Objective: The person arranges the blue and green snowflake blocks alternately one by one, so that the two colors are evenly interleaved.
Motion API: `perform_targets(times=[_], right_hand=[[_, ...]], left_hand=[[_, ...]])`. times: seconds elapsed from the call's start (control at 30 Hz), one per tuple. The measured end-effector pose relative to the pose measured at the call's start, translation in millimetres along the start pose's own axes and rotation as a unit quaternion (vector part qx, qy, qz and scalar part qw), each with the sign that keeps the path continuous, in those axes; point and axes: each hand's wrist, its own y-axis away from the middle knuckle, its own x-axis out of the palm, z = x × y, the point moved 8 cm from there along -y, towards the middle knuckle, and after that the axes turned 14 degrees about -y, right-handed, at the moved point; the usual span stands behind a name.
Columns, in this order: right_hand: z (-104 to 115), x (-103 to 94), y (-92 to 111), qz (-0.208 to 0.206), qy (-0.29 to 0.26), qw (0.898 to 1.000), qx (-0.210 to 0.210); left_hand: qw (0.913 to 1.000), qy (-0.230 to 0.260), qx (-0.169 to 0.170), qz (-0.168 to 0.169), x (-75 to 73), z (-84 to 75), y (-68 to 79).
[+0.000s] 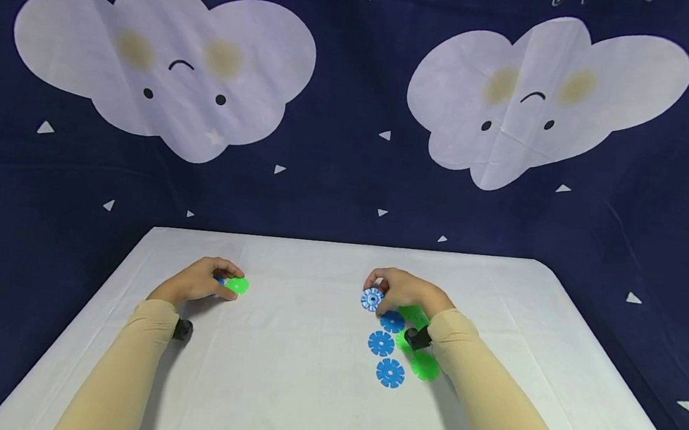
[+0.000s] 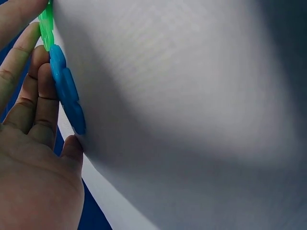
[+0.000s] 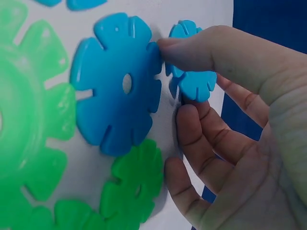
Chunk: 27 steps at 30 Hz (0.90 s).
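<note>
At the left of the table, my left hand (image 1: 201, 281) has thumb and fingertips on a green notched disc (image 1: 237, 285). The left wrist view shows that green disc (image 2: 46, 29) edge-on at the thumb and a fingertip, and a blue notched disc (image 2: 67, 91) close to the other fingers. Over on the right, my right hand (image 1: 404, 291) pinches a blue notched disc (image 1: 372, 299) between thumb and fingers. The right wrist view has this blue disc (image 3: 197, 82) partly hidden by the thumb. Another blue disc (image 3: 117, 86) lies right at the thumb tip.
Two more blue discs, a nearer one (image 1: 390, 373) and a farther one (image 1: 381, 343), lie on the white table (image 1: 286, 393). Several green discs (image 1: 426, 366) are partly covered by the right wrist and sleeve. A dark blue cloud-print cloth (image 1: 347, 194) hangs behind the table.
</note>
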Motion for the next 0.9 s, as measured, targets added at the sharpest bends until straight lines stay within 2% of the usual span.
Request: perform_targets(times=[0.23,0.57,0.9], right_hand=[[0.3,2.8,0.3,0.014,0.001,1.0,0.0],[4.4,1.2,0.8,-0.002,0.037,0.999,-0.005],[8.7,3.4,-2.8,-0.003,0.022,1.0,-0.022]], left_hand=[[1.0,0.003,0.0,0.001,1.3,1.8,-0.1],[1.0,0.005,-0.002,0.004,0.2,2.5,1.2],[0.9999,0.011,-0.008,0.004,1.1,4.3,0.1]])
